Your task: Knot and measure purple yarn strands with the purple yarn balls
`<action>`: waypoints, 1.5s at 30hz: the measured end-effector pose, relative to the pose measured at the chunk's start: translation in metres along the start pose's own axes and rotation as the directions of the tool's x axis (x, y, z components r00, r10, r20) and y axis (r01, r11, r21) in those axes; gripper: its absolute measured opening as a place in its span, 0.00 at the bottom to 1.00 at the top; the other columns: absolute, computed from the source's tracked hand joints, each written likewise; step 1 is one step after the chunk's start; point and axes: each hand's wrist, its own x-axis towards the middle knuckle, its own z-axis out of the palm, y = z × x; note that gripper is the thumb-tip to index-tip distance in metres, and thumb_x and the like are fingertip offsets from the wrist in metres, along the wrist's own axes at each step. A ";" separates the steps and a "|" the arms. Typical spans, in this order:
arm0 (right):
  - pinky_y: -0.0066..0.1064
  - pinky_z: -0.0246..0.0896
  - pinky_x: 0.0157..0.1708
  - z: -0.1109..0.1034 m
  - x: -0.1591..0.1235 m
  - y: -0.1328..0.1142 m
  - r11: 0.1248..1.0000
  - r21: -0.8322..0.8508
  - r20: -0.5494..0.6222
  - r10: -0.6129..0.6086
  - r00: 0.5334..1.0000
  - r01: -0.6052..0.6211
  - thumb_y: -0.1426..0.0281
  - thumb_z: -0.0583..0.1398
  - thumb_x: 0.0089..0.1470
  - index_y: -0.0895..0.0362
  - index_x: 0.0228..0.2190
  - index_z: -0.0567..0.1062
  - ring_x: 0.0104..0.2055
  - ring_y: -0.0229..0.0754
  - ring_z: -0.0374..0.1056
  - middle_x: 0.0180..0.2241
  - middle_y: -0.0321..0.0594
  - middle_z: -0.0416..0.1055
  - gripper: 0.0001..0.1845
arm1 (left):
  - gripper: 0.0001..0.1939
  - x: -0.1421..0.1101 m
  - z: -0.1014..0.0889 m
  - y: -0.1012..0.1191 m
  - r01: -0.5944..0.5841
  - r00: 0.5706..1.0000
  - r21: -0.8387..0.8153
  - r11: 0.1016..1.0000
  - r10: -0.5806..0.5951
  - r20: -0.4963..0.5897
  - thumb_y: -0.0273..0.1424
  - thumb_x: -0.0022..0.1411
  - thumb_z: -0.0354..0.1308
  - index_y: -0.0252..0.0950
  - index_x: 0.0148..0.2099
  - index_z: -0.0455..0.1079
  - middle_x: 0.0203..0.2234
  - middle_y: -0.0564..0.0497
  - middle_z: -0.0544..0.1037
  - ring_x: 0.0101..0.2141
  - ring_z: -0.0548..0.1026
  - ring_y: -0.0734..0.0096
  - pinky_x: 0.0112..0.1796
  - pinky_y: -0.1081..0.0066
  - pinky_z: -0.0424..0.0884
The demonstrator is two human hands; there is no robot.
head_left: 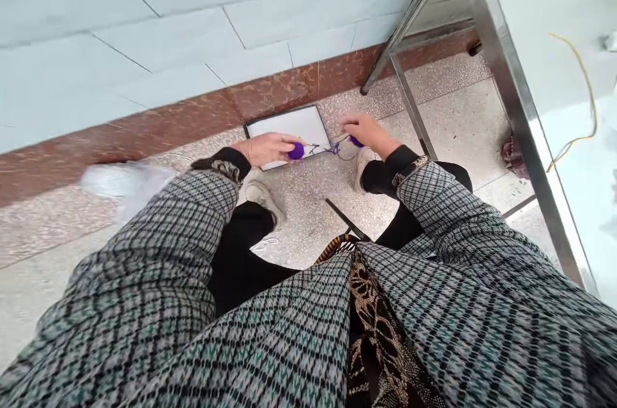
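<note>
My left hand [268, 148] is closed on a round purple ball [296, 151], perhaps yarn or a pompom, held at its fingertips. On the other side, my right hand [365, 130] curls over a second purple ball [357, 141], mostly hidden under the fingers. A thin, tangled purple cord [333, 149] stretches between the two hands. Beneath them, a white rectangular board or shallow tray [294, 122] with a dark edge lies on the floor, in front of my shoes.
Crumpled clear plastic [128, 183] lies on the floor at left. A tiled wall [193, 29] with a red-brown skirting runs behind the board. At right stands a metal-framed table [525, 99], with a yellow cord [592, 109] on its top. A dark strip [344, 218] shows near my lap.
</note>
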 end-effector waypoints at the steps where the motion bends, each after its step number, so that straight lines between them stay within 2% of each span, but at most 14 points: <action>1: 0.25 0.66 0.34 0.003 -0.004 -0.007 0.997 0.061 0.030 -0.059 0.998 0.057 0.79 0.60 0.69 0.64 0.47 0.85 0.28 0.34 0.68 0.35 0.42 0.81 0.13 | 0.17 -0.012 0.013 0.010 -0.081 0.995 -0.064 0.995 0.077 -0.069 0.28 0.53 0.78 0.32 0.46 0.87 0.42 0.38 0.88 0.39 0.85 0.61 0.41 0.65 0.84; 5: 0.26 0.64 0.32 0.015 -0.019 -0.030 0.932 0.195 0.140 -0.335 0.932 0.306 0.71 0.63 0.70 0.62 0.43 0.82 0.28 0.36 0.67 0.29 0.36 0.74 0.07 | 0.12 -0.035 0.074 0.027 -0.276 0.942 -0.174 0.945 0.230 -0.244 0.27 0.61 0.75 0.31 0.47 0.86 0.46 0.39 0.88 0.42 0.85 0.63 0.50 0.61 0.85; 10: 0.39 0.69 0.53 0.025 -0.023 -0.031 0.851 -0.011 -0.015 -0.525 0.851 0.525 0.75 0.74 0.54 0.61 0.53 0.79 0.47 0.46 0.73 0.47 0.45 0.79 0.26 | 0.09 -0.019 0.125 0.028 -0.496 0.819 -0.212 0.842 0.374 -0.435 0.30 0.64 0.74 0.32 0.45 0.84 0.43 0.43 0.87 0.41 0.84 0.68 0.49 0.67 0.83; 14: 0.41 0.69 0.57 0.015 -0.013 -0.025 0.864 0.065 -0.112 -0.491 0.864 0.500 0.75 0.71 0.58 0.60 0.50 0.79 0.51 0.47 0.73 0.51 0.47 0.79 0.18 | 0.16 -0.007 0.125 0.035 -0.493 0.784 -0.061 0.868 0.412 -0.464 0.42 0.68 0.72 0.33 0.37 0.81 0.32 0.46 0.82 0.38 0.83 0.64 0.49 0.61 0.83; 16: 0.34 0.72 0.47 0.005 -0.009 -0.023 0.871 0.275 -0.046 -0.412 0.910 0.408 0.70 0.69 0.64 0.59 0.47 0.79 0.42 0.41 0.73 0.44 0.43 0.80 0.11 | 0.19 -0.004 0.116 0.042 -0.474 0.695 0.157 0.866 0.478 -0.537 0.46 0.69 0.70 0.34 0.35 0.80 0.31 0.45 0.80 0.43 0.83 0.58 0.55 0.57 0.82; 18: 0.27 0.68 0.34 -0.003 -0.008 -0.024 0.839 0.479 0.089 -0.341 0.936 0.260 0.65 0.68 0.67 0.59 0.44 0.79 0.32 0.36 0.69 0.35 0.38 0.77 0.10 | 0.16 0.001 0.108 0.048 -0.506 0.568 0.356 0.786 0.614 -0.548 0.45 0.68 0.71 0.36 0.39 0.83 0.41 0.44 0.83 0.56 0.80 0.54 0.65 0.56 0.74; 19: 0.26 0.66 0.29 -0.007 -0.008 -0.025 0.814 0.547 0.153 -0.326 0.933 0.194 0.63 0.68 0.68 0.59 0.43 0.78 0.29 0.35 0.67 0.31 0.36 0.75 0.12 | 0.14 0.004 0.106 0.050 -0.548 0.544 0.387 0.742 0.667 -0.509 0.44 0.67 0.71 0.38 0.44 0.84 0.49 0.44 0.84 0.62 0.77 0.54 0.70 0.57 0.69; 22: 0.22 0.65 0.26 -0.013 -0.013 -0.029 0.734 0.665 0.168 -0.329 0.929 0.140 0.63 0.73 0.64 0.59 0.44 0.78 0.26 0.32 0.66 0.28 0.32 0.73 0.15 | 0.19 0.016 0.111 0.051 -0.624 0.698 0.124 0.771 0.622 -0.356 0.46 0.71 0.65 0.38 0.53 0.82 0.56 0.44 0.84 0.61 0.78 0.56 0.67 0.55 0.72; 24: 0.21 0.67 0.27 -0.016 -0.016 -0.033 0.695 0.703 0.113 -0.323 0.940 0.154 0.66 0.73 0.63 0.59 0.45 0.78 0.27 0.32 0.68 0.31 0.33 0.76 0.14 | 0.21 0.022 0.119 0.050 -0.578 0.789 -0.061 0.814 0.539 -0.295 0.49 0.73 0.61 0.36 0.51 0.80 0.48 0.42 0.85 0.51 0.83 0.58 0.57 0.57 0.79; 26: 0.22 0.67 0.26 -0.019 -0.018 -0.035 0.692 0.711 0.128 -0.297 0.946 0.121 0.66 0.72 0.66 0.60 0.42 0.78 0.27 0.32 0.69 0.31 0.35 0.77 0.12 | 0.21 0.024 0.124 0.050 -0.547 0.820 -0.114 0.829 0.504 -0.271 0.50 0.73 0.62 0.35 0.46 0.79 0.38 0.44 0.83 0.40 0.82 0.63 0.46 0.63 0.80; 32: 0.21 0.66 0.26 -0.026 -0.022 -0.039 0.642 0.766 0.166 -0.141 0.976 -0.038 0.61 0.69 0.72 0.58 0.37 0.74 0.28 0.34 0.67 0.28 0.35 0.72 0.16 | 0.14 0.011 0.122 0.059 -0.519 0.829 -0.009 0.855 0.501 -0.248 0.40 0.63 0.75 0.36 0.37 0.78 0.25 0.54 0.70 0.24 0.65 0.77 0.26 0.75 0.63; 38: 0.23 0.68 0.30 -0.034 -0.024 -0.041 0.581 0.810 0.173 -0.104 0.979 -0.081 0.56 0.66 0.74 0.56 0.41 0.71 0.32 0.34 0.65 0.34 0.36 0.70 0.17 | 0.08 -0.001 0.109 0.061 -0.479 0.842 0.124 0.869 0.495 -0.213 0.27 0.57 0.72 0.33 0.27 0.78 0.24 0.50 0.75 0.26 0.69 0.75 0.32 0.71 0.68; 41: 0.22 0.67 0.30 -0.038 -0.028 -0.042 0.572 0.817 0.186 -0.154 0.971 -0.066 0.54 0.62 0.77 0.57 0.45 0.72 0.34 0.35 0.65 0.40 0.40 0.73 0.18 | 0.04 -0.007 0.109 0.061 -0.537 0.815 -0.048 0.842 0.503 -0.289 0.27 0.53 0.71 0.34 0.30 0.79 0.29 0.48 0.79 0.32 0.77 0.68 0.39 0.66 0.76; 45: 0.22 0.66 0.29 -0.041 -0.035 -0.047 0.618 0.781 0.097 -0.267 0.959 0.093 0.47 0.58 0.76 0.57 0.51 0.74 0.38 0.37 0.67 0.48 0.47 0.75 0.25 | 0.12 -0.020 0.115 0.065 -0.630 0.757 -0.283 0.723 0.490 -0.433 0.34 0.58 0.68 0.38 0.27 0.69 0.31 0.46 0.80 0.49 0.84 0.54 0.53 0.54 0.81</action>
